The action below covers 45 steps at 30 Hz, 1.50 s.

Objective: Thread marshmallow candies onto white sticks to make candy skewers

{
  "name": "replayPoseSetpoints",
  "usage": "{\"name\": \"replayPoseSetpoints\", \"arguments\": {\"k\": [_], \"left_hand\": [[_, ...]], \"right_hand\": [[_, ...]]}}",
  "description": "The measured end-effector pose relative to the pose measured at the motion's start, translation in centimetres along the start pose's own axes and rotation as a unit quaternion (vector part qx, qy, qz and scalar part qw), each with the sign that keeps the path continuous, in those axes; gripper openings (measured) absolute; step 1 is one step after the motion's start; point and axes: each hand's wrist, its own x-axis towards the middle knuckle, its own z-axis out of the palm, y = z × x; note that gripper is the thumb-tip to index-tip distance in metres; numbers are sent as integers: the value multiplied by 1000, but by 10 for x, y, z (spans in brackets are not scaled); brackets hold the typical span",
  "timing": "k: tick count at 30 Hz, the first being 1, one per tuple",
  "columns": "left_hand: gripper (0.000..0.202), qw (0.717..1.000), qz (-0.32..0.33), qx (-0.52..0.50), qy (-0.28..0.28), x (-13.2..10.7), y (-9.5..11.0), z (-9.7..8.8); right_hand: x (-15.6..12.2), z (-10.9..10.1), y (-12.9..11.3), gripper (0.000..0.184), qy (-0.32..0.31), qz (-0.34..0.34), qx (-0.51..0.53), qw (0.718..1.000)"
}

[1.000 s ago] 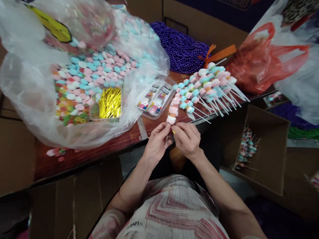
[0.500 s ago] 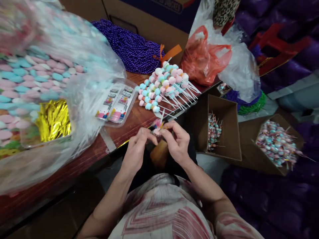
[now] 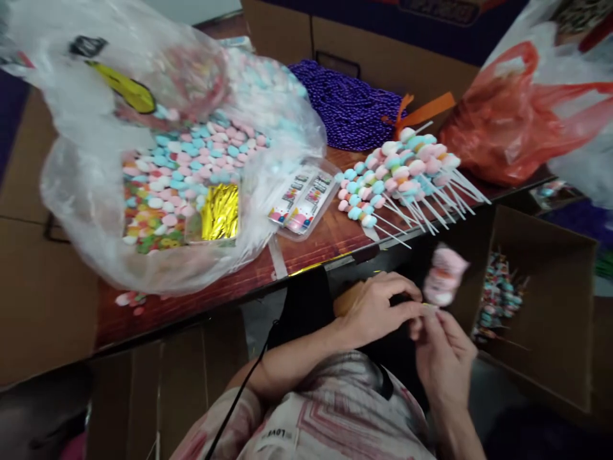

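Note:
A wrapped candy skewer (image 3: 445, 275) stands up from between my hands, its pink and white sweets inside a clear wrapper and blurred by motion. My right hand (image 3: 445, 351) pinches it just below the sweets. The fingertips of my left hand (image 3: 383, 305) close at the same spot, at the neck of the wrapper. A small yellow glint shows there, too small to name for sure. Behind my hands, on the table edge, lies a pile of unwrapped candy skewers (image 3: 407, 169) with white sticks pointing toward me.
A big clear bag of loose sweets (image 3: 211, 144) covers the table's left, holding a tray of gold ties (image 3: 220, 211). Beside it are a box of labels (image 3: 301, 204), purple bead strings (image 3: 349, 105) and a red plastic bag (image 3: 498, 128). A cardboard box (image 3: 550, 313) at right holds wrapped skewers.
The view has swung left. My hands have moved away from the table pile toward the box on the right, and the skewer's sweets now show above my fingers.

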Motion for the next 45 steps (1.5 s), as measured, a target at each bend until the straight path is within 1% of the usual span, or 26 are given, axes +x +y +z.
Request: {"name": "replayPoseSetpoints", "arguments": {"k": [2, 3, 5, 7, 8, 9, 10, 11, 13, 15, 17, 20, 22, 25, 27, 29, 30, 32, 33, 35, 37, 38, 39, 41, 43, 45], "left_hand": [[12, 997, 60, 38, 24, 10, 2, -20], [12, 992, 85, 63, 73, 16, 3, -36], [14, 967, 106, 153, 172, 31, 4, -77], [13, 932, 96, 254, 240, 47, 4, -120], [17, 915, 86, 296, 261, 54, 3, -140], [21, 901, 71, 333, 267, 61, 1, -156], [22, 894, 56, 365, 255, 66, -1, -169], [20, 889, 40, 389, 239, 71, -2, -178], [13, 881, 16, 418, 221, 78, -5, -186], [11, 876, 7, 425, 229, 82, -7, -187], [13, 878, 17, 404, 257, 84, -8, -187], [10, 895, 58, 315, 312, 80, -7, -183], [8, 913, 84, 222, 332, 72, -3, -173], [9, 941, 88, 64, 322, 53, 4, -142], [10, 942, 75, -5, 328, 38, 6, -115], [13, 937, 52, -77, 338, 24, 4, -90], [15, 930, 37, -116, 348, 18, 2, -81], [22, 912, 2, -218, 348, 9, -1, -70], [26, 902, -26, -278, 328, 6, -2, -68], [34, 874, -108, -402, 251, 3, -1, -70], [37, 825, -208, -496, 173, 4, 2, -75], [36, 797, -250, -528, 152, 4, 4, -78], [33, 770, -282, -554, 141, 6, 6, -80], [28, 723, -318, -598, 134, 8, 10, -80], [28, 685, -327, -637, 132, 8, 12, -78], [28, 655, -332, -665, 140, 7, 13, -73]], "right_hand": [[21, -21, 10, 14, 89, 44, 90, 991], [33, -33, 15, 12, 120, 65, 126, 983], [56, -56, 22, 14, 182, 99, 143, 968], [72, -68, 26, 16, 213, 118, 114, 963], [75, -67, 27, 16, 211, 119, 103, 965], [76, -62, 27, 18, 198, 114, 97, 969], [74, -53, 26, 22, 178, 107, 96, 973], [71, -41, 25, 26, 153, 100, 96, 978], [61, -11, 21, 30, 105, 83, 91, 987], [50, 17, 17, 29, 58, 51, 75, 994], [41, 39, 14, 26, 5, 21, 38, 999], [35, 62, 9, 22, -79, -19, -28, 996], [33, 80, 4, 22, -125, -39, -59, 990], [31, 118, -3, 27, -159, -53, -40, 985], [29, 144, -6, 32, -163, -50, 16, 985], [27, 162, -7, 26, -139, -34, 62, 988], [25, 167, -7, 23, -126, -23, 78, 989], [24, 168, -7, 18, -112, -2, 96, 989], [24, 165, -8, 18, -119, 5, 97, 988], [26, 152, -10, 18, -152, 9, 83, 985], [29, 137, -13, 17, -191, -4, 57, 980], [30, 130, -15, 15, -207, -15, 42, 977], [32, 124, -18, 14, -219, -28, 28, 975], [34, 113, -25, 12, -239, -56, -2, 969], [36, 107, -32, 12, -254, -78, -35, 963], [37, 103, -39, 14, -263, -99, -66, 957]]}}
